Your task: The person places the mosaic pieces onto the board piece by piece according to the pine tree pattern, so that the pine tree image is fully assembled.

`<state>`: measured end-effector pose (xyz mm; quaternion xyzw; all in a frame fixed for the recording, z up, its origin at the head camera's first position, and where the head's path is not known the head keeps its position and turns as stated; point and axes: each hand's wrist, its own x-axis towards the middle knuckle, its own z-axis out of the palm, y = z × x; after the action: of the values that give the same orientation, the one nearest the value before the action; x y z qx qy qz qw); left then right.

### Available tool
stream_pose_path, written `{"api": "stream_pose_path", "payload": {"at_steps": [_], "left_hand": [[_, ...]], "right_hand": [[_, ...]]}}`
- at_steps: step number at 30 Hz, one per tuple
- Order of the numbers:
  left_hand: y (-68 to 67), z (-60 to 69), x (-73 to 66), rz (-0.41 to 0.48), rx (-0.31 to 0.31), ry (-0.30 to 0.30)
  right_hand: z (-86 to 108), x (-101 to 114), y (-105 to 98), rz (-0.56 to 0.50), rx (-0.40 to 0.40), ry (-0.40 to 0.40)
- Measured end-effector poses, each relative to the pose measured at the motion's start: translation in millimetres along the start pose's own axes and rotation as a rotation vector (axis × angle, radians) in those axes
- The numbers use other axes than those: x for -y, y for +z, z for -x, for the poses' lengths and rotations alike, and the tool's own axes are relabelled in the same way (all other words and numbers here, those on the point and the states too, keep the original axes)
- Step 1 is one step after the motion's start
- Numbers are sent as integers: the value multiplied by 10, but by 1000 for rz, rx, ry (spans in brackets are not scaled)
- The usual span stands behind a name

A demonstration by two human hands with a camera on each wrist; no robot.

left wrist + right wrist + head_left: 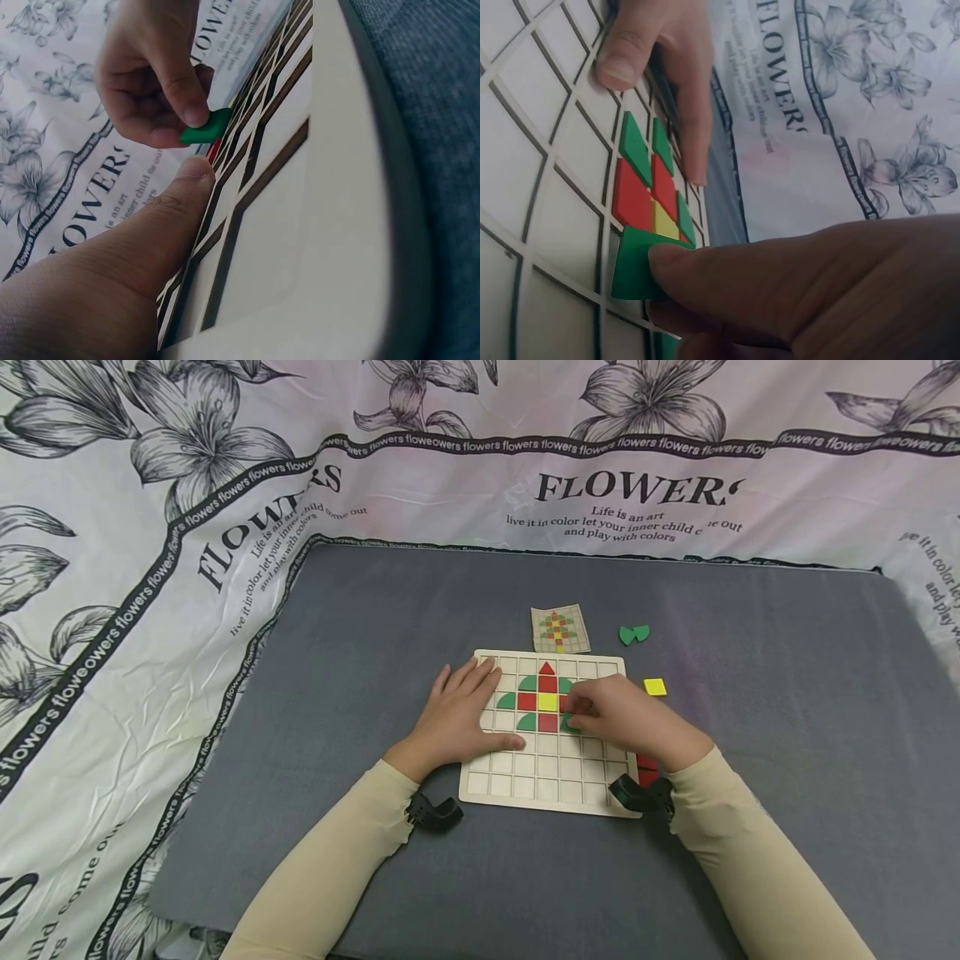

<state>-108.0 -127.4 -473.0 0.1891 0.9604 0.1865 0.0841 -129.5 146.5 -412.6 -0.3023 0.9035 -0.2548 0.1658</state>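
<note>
Your left hand [459, 718] rests flat on the left side of the wooden grid board [525, 768], its fingers extended toward the far edge and its thumb stretched out across the cells. The fingers of your right hand [633, 718] are pinching a green tile [634, 262] between thumb and fingertips. You have that tile tilted at the lower right of the pattern; whether its underside touches the board, you cannot tell from these views.

The board lies on the grey tabletop [360, 660]. In its cells, a red triangle tile [547, 668] tops a column, with a red square tile [547, 682], a yellow square tile [547, 702] and another red square below it. Green tiles with one curved side flank that column on your left; on your right, your hand partly covers the matching side.

Just beyond the board's far edge lies a small printed card [560, 631] showing a similar tree-like pattern. To the card's right, a pair of loose green tiles [641, 632] lies together. A loose yellow tile [655, 687] sits beside the board's right edge, and loose red tiles [647, 777] show near your right wrist, partly hidden.
</note>
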Motion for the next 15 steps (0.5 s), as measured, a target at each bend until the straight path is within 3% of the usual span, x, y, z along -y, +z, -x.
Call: {"api": "stream_pose_path", "payload": {"at_steps": [15], "left_hand": [[-6,1,-7,-2,3,-5]], "right_hand": [[-31,12,66,47,-3,-36]]}}
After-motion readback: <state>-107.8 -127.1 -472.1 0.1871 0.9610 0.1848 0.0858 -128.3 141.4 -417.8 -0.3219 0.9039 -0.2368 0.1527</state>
